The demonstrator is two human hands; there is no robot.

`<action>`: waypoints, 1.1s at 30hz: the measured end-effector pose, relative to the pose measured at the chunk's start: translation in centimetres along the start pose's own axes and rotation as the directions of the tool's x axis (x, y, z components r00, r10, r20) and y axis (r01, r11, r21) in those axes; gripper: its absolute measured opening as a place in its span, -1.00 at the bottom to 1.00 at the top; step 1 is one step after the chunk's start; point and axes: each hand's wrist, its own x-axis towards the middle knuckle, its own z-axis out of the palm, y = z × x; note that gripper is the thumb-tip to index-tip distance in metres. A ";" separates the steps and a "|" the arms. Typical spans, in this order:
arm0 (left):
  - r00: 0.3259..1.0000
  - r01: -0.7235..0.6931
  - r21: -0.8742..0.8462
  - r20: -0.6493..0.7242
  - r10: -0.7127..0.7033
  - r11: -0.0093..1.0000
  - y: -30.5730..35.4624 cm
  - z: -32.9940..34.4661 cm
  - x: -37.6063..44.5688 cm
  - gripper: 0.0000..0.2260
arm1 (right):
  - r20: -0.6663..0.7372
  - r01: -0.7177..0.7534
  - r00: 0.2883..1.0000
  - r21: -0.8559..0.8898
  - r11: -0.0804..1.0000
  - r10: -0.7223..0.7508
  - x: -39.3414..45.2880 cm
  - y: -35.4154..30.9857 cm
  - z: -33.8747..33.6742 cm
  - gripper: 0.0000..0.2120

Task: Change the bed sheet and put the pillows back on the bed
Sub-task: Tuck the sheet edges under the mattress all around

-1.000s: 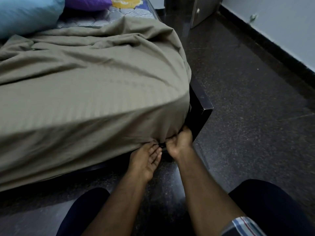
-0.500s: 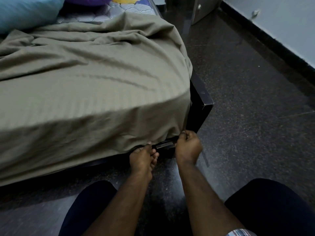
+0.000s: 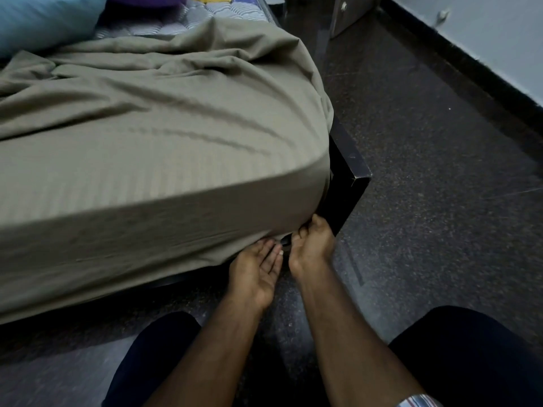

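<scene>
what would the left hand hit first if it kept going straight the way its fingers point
Most likely the hanging edge of the olive sheet: the left hand lies palm-up with its fingertips already at that hem, pointing under the mattress corner. What lies behind the cloth is hidden.

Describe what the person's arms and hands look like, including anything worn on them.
Both forearms are bare. The left hand and right hand wear no gloves, and no rings or watch show. A striped sleeve cuff in white, blue and red shows at the right arm's lower edge.

Sheet point(image 3: 152, 148) over mattress corner; pillow point(image 3: 44, 22) behind, far left; bed frame point(image 3: 349, 171) right.
</scene>
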 end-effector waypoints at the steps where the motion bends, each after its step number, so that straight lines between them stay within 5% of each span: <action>1: 1.000 0.000 -0.029 -0.015 -0.001 1.000 0.1 0.0 0.0 -0.71 | 0.004 -0.025 1.000 0.020 0.999 0.025 -0.1 -0.2 0.4 -0.80; 9: 0.998 -0.010 -0.382 -0.068 -0.017 0.924 1.4 1.9 0.3 -0.44 | 0.044 -0.161 0.987 0.211 0.964 0.155 0.6 -0.7 0.5 -0.78; 15: 0.997 -0.045 -0.584 -0.080 -0.002 0.811 1.9 4.5 1.0 -0.46 | -0.046 -0.071 0.997 -0.088 0.994 0.067 -1.2 -0.6 -0.4 -0.78; 18: 0.998 -0.054 -0.512 -0.058 0.028 0.857 1.6 3.8 0.9 -0.45 | 0.004 -0.194 0.981 -0.066 0.979 0.194 -1.2 -0.7 -0.1 -0.67; 23: 0.993 -0.007 -0.144 -0.119 -0.011 0.990 1.9 0.5 0.5 -0.51 | 0.154 -0.365 0.923 0.067 0.929 0.352 0.2 -0.9 0.7 -0.50; 30: 0.991 0.005 -0.249 -0.131 -0.039 0.968 0.7 1.3 1.5 -0.76 | 0.172 -0.386 0.912 0.056 0.921 0.372 -0.1 -1.3 -0.1 -0.54; 33: 0.993 -0.019 -0.294 -0.115 -0.016 0.956 0.4 1.5 1.9 -0.81 | 0.072 -0.326 0.943 0.009 0.945 0.325 -1.1 -1.2 -1.2 -0.60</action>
